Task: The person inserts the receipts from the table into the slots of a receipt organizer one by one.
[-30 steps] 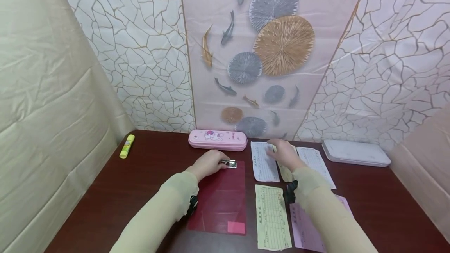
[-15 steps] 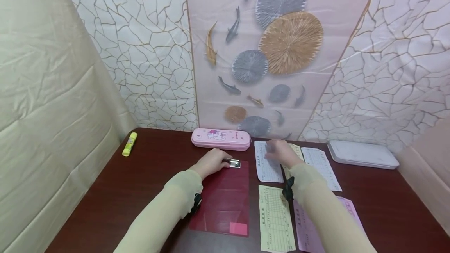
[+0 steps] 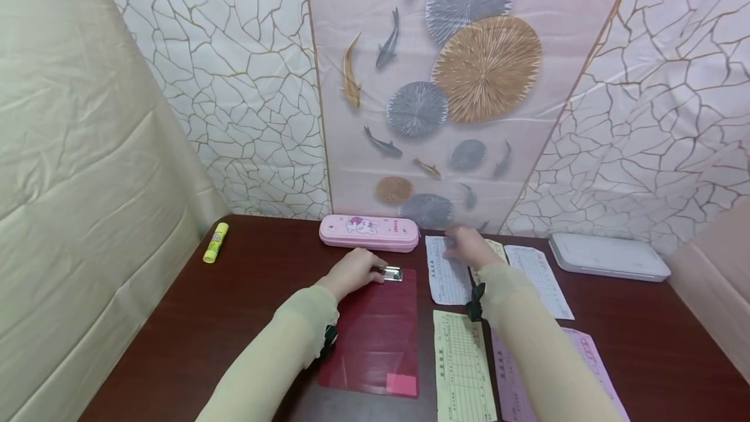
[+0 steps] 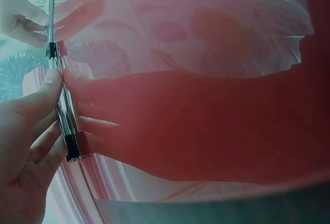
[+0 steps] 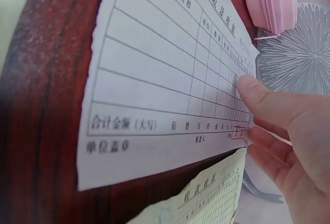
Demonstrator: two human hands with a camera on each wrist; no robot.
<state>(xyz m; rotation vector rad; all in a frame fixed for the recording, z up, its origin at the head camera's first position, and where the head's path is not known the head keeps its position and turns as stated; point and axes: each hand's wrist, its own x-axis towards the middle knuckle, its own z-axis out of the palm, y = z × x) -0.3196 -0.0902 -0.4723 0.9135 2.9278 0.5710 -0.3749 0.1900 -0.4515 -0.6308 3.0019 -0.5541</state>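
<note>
A translucent red clipboard [image 3: 375, 344] lies on the dark table in the head view. My left hand [image 3: 351, 272] grips its metal clip [image 3: 392, 273] at the far edge. In the left wrist view the thumb and fingers bear on the clip [image 4: 66, 110], and the hand is mirrored in the red board. Off to the right, my right hand [image 3: 473, 251] is at the far edge of a white receipt [image 3: 448, 285]. The right wrist view has the thumb on top of this printed receipt [image 5: 154, 80] and the fingers at its edge, pinching it.
Beside that receipt lie a partly covered yellow slip [image 3: 497, 249] and another white slip [image 3: 539, 282]. Nearer are a yellow-green slip [image 3: 463, 370] and a purple one [image 3: 588, 363]. Along the back stand a pink pencil case [image 3: 369, 233] and a white case [image 3: 609, 257]. A glue stick [image 3: 215, 243] lies far left.
The right hand's fingers have lowered and closed in on the white receipt's far edge. My left hand stays on the clip. The head view has shifted slightly.
</note>
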